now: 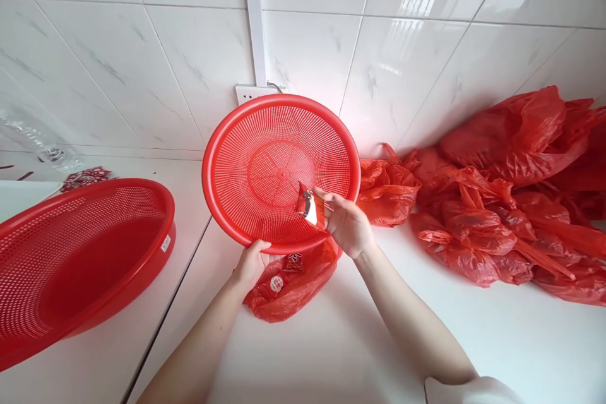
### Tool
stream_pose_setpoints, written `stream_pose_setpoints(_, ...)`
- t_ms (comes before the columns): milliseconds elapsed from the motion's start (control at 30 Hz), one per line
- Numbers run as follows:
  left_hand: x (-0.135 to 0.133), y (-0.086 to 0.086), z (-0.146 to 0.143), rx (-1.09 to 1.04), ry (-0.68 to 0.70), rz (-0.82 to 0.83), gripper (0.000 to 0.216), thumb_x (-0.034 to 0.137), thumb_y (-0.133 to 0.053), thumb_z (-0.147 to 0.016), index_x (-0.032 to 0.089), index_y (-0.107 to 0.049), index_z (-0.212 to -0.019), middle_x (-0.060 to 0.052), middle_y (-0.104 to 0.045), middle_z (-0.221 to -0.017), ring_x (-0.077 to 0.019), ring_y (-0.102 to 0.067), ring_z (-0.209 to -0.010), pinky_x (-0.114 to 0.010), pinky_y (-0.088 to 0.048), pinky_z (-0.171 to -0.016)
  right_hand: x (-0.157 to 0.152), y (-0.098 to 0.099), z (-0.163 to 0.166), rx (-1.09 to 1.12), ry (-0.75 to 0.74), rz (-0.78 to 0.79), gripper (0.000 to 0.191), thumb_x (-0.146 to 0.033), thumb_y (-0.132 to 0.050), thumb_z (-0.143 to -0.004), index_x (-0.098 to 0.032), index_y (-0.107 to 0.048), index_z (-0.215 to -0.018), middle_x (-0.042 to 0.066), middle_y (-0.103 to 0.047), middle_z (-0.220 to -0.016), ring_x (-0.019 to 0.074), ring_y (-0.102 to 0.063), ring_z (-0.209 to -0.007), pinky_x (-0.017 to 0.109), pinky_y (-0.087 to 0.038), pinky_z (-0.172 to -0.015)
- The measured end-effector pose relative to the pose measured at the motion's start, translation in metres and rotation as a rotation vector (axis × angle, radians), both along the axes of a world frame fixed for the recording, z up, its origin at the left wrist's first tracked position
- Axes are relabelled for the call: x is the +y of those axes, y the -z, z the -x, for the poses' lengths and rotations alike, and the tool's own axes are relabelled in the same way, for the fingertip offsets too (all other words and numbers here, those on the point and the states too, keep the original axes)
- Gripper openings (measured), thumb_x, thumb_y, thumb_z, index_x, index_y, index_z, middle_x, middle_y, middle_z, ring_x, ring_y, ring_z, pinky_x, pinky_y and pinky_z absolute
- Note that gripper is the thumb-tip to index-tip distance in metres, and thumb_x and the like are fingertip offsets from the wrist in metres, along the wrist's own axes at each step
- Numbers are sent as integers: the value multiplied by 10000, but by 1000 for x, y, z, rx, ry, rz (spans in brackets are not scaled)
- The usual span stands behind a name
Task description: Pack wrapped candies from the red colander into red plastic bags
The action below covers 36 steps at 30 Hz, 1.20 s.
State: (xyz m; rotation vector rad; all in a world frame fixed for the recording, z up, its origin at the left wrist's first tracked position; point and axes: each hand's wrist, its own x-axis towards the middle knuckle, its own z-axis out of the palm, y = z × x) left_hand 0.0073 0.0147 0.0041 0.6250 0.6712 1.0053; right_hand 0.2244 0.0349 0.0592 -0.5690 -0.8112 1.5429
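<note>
A round red plastic colander (279,120) is tilted toward me at the middle of the view, its perforated inside showing. My left hand (253,265) grips its near rim, thumb over the edge. Over the right part of the colander, my right hand (348,224) holds a small shiny red packet (311,207) between its fingers. Below the near rim, partly hidden by the colander, lies an opened red plastic bag (288,293). Inside that bag are another small red packet (293,262) and a round white label (276,283).
A larger red basket (163,202) stands at the left. Several knotted red plastic bags (487,221) are heaped at the right, with a smaller one (386,192) beside the colander. Behind are a power strip (243,93) and a tiled wall. A clear plastic bottle (35,136) lies far left.
</note>
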Motion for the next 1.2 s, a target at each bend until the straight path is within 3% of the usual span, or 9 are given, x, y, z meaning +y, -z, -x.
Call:
stream_pose_setpoints(33, 0, 0, 0, 2, 4, 2, 387, 182, -490, -783, 66, -680, -1100, -153, -694, -1134, -317, -617, -1115, -474, -432, -1028, 0, 1, 2, -7, 54, 7, 212, -278, -696, -748, -276, -664, -957, -15, -573, -1339, 205, -593, -1143, 381, -514, -945)
stream_pose_setpoints(100, 0, 1, -1, 12, 7, 9, 379, 191, -498, -784, 68, -684, -1090, -154, -696, -1128, -320, -624, -1102, -479, -438, -1020, 0, 3, 7, 25, 169, 33, 572, -148, -792, -632, -345, -593, -1130, -45, -586, -1319, 168, -598, -1136, 351, -499, -971)
stream_pose_setpoints(167, -1, 1, -1, 23, 5, 15, 363, 196, -506, -780, 61, -694, -1060, -159, -701, -1111, -326, -632, -1085, -485, -442, -1013, -1, 4, 12, 99, 193, 103, 685, -122, -812, -599, -332, -561, -1200, -31, -650, -1219, 159, -631, -1075, 343, -503, -971)
stream_pose_setpoints(300, -2, -2, -2, 17, 9, 14, 367, 196, -505, -783, 65, -688, -1074, -161, -691, -1138, -332, -627, -1092, -501, -433, -1018, -5, 4, 19, 182, 43, 241, 378, -194, -790, -669, -202, -675, -1030, 18, -732, -1000, 173, -687, -906, 307, -551, -890)
stream_pose_setpoints(467, -1, -3, -2, 27, 18, -11, 386, 198, -482, -804, 58, -678, -1105, -165, -688, -1143, -323, -630, -1087, -494, -426, -1026, -7, 7, 24, 143, -52, 254, 312, -221, -805, -677, -179, -703, -968, 31, -749, -938, 189, -701, -818, 335, -574, -822)
stream_pose_setpoints(800, 5, 6, -1, 47, -52, 1, 375, 175, -509, -773, 70, -689, -1085, -146, -712, -1088, -314, -636, -1081, -480, -450, -1005, -2, 14, 18, 47, 93, 186, 320, -230, -842, -625, -197, -716, -918, 16, -748, -888, 191, -691, -763, 353, -568, -769)
stream_pose_setpoints(900, 7, 8, 0, 37, -86, 7, 351, 179, -511, -757, 73, -701, -1033, -143, -717, -1072, -317, -627, -1100, -491, -442, -1017, 0, 16, 16, 40, 54, 216, 321, -258, -829, -647, -214, -706, -939, 7, -743, -913, 176, -685, -791, 331, -561, -764)
stream_pose_setpoints(1000, 8, 10, 1, 38, -84, 37, 295, 207, -508, -756, 68, -714, -915, -158, -725, -1032, -326, -627, -1098, -502, -447, -1014, -2, 15, 15, -28, -12, 235, 240, -324, -830, -645, -203, -698, -805, -5, -726, -780, 142, -656, -682, 282, -544, -687)
stream_pose_setpoints(1200, 10, 9, 4, 32, -136, 8, 310, 204, -502, -772, 70, -715, -952, -140, -724, -1053, -291, -651, -1056, -441, -476, -995, -12, 18, 23, -289, 156, 48, 211, -333, -806, -684, -209, -683, -802, -12, -698, -739, 124, -618, -642, 259, -503, -661)
